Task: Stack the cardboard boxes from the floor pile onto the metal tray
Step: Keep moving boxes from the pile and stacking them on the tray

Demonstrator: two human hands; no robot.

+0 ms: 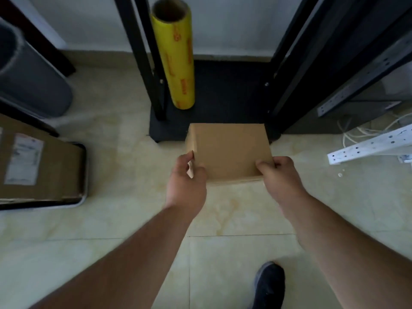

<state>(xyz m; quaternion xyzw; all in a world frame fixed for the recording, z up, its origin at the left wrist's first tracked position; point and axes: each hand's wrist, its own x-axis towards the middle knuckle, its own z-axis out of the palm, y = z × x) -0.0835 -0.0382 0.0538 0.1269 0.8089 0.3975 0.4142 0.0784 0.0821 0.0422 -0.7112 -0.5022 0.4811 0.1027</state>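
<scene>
A plain brown cardboard box (pixel 227 150) is held in the middle of the view, above the tiled floor. My left hand (pixel 187 181) grips its near left corner, thumb on the left side. My right hand (pixel 281 175) grips its near right corner, fingers on top. At the left edge a metal tray (pixel 83 175) with a rounded rim lies on the floor, and a larger cardboard box (pixel 44 163) with a white label sits on it. The tray's left part is cut off by the frame.
A black rack frame (pixel 142 59) stands ahead on a dark base, with an upright yellow film roll (pixel 178 59) inside. A grey bin (pixel 29 74) is far left. White perforated metal bars (pixel 367 146) and cables lie at right. My dark shoe (pixel 269 284) is below.
</scene>
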